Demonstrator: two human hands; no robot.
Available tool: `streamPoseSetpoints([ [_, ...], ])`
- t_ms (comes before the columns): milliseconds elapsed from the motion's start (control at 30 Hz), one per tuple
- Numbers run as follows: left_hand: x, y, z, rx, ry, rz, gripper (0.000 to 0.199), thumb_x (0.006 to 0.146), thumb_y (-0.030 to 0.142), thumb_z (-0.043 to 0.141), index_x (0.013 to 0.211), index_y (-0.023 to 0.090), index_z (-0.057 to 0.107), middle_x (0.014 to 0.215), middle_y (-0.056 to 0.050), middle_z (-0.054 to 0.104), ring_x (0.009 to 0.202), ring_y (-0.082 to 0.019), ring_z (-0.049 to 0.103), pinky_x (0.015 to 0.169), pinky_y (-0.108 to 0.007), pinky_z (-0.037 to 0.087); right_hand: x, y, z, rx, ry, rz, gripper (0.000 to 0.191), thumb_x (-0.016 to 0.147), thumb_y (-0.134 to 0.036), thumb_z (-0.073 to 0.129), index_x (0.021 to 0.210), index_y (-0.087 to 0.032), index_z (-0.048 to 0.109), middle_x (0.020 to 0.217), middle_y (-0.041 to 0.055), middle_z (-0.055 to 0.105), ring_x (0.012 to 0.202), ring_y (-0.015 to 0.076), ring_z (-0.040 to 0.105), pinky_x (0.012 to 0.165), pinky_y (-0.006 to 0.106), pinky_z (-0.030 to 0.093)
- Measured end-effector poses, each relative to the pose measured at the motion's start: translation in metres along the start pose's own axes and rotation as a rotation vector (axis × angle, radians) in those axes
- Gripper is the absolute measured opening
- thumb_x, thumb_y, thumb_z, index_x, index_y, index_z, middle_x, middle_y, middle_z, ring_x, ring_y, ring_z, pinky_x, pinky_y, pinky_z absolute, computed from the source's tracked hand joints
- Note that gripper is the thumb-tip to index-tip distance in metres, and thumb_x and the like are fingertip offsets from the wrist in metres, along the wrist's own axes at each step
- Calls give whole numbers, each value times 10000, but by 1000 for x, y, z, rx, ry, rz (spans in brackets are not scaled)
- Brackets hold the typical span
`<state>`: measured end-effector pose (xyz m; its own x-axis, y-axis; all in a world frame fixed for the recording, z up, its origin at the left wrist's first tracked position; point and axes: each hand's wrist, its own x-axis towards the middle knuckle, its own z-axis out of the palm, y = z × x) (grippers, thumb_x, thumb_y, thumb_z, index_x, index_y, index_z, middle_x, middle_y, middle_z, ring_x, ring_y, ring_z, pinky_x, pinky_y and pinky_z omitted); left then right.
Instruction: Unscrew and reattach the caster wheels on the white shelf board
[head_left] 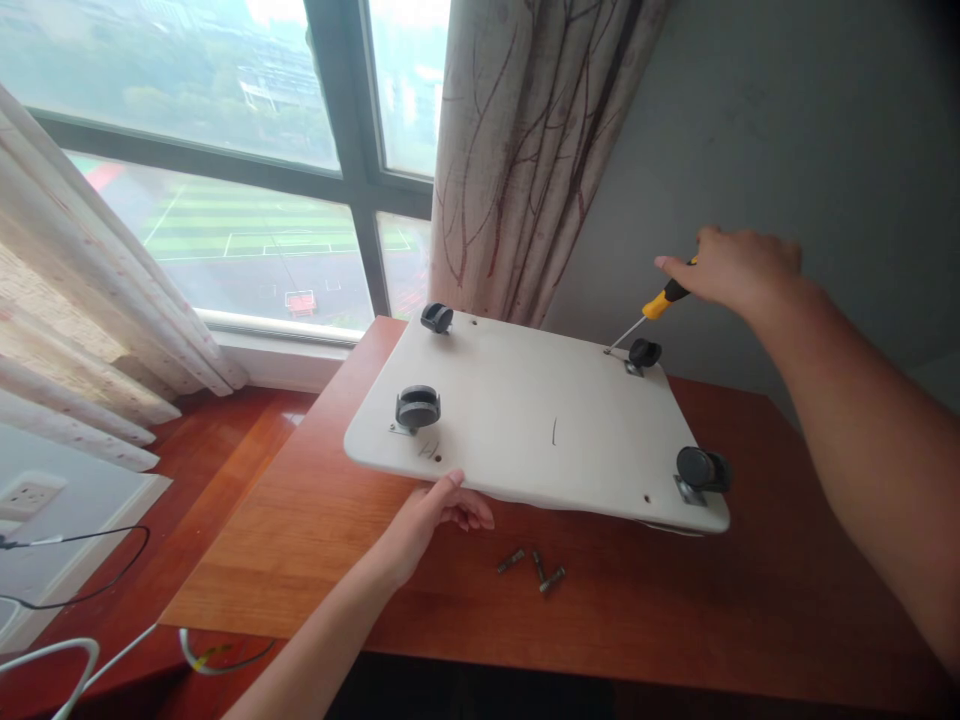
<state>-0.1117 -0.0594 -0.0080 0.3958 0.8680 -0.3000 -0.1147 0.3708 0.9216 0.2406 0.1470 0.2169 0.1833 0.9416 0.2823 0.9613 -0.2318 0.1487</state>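
Note:
A white board (517,410) with rounded corners lies with its wheels up. Black caster wheels stand at its corners: far left (436,318), near left (417,408), far right (643,353) and near right (702,470). My right hand (742,262) is closed around the end of a yellow and black screwdriver (664,298), held at a slant. Its tip meets the board at a small hole or screw just left of the far right caster. My left hand (442,510) grips the board's near edge, thumb on top and fingers curled beneath.
Several metal bolts or connectors (538,570) lie on the brown wooden table (300,540) in front of the board. Behind it hang a curtain (517,170) and a grey wall (810,150). Cables (90,650) run at the lower left, below a wall socket (31,497).

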Motion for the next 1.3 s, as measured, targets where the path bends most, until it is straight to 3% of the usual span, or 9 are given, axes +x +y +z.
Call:
streamPoseSetpoints([
  [167,0,-1,0,4,-2,5,656,944,616,411,756,100,769,812,-146,747,769,-236,628,755,-329,468,2,4,2,39,-48,-15,507,862,-550,522,1264,-262,637,996,122,663,942,322,624,808,468,499],
  [333,0,-1,-1,0,-6,2,651,936,623,424,750,102,769,806,-143,748,774,-236,630,758,-326,464,6,17,10,474,-150,-76,768,776,-387,664,1498,-287,421,1169,95,585,766,169,605,646,303,540],
  [500,1,-1,0,9,-7,1,667,937,637,411,757,102,767,810,-145,750,769,-236,633,758,-331,465,6,18,13,118,3,35,575,839,-654,523,1215,-238,654,1084,152,656,952,316,620,804,475,496],
  [633,1,-2,0,16,-4,-1,671,935,646,412,757,103,764,808,-146,750,772,-240,640,763,-335,471,6,17,16,107,56,-33,404,839,-476,519,1105,-228,694,1047,148,685,979,314,609,827,427,465],
  [767,1,-2,-1,9,-3,4,668,940,637,409,755,103,765,804,-146,751,770,-242,646,750,-332,473,4,14,15,200,39,-30,589,779,-437,577,1329,-229,585,1101,140,679,919,281,615,776,381,472],
  [933,0,-3,-2,-5,-3,3,662,939,634,425,761,99,771,812,-148,757,779,-242,647,755,-329,471,-3,9,8,-79,49,112,684,859,-736,372,1044,-170,710,1062,236,664,994,400,609,786,508,439],
  [1100,2,-4,-2,-30,-6,4,663,927,649,447,761,98,776,799,-144,757,768,-240,644,749,-327,465,-3,12,7,71,21,-25,419,834,-551,525,1118,-277,665,1047,121,683,945,302,615,747,394,454],
  [1200,2,-4,-2,-28,-6,2,669,923,656,449,754,97,773,796,-145,757,770,-238,644,752,-323,463,-2,15,8,240,-58,-15,555,758,-439,624,1287,-279,573,1067,97,672,816,234,619,687,338,466],
  [1300,1,-4,-2,-21,-7,4,678,919,665,448,751,93,771,797,-146,755,771,-238,643,752,-320,461,-4,16,10,241,-36,-5,461,776,-454,593,1191,-257,634,994,106,673,769,239,617,674,358,469],
])
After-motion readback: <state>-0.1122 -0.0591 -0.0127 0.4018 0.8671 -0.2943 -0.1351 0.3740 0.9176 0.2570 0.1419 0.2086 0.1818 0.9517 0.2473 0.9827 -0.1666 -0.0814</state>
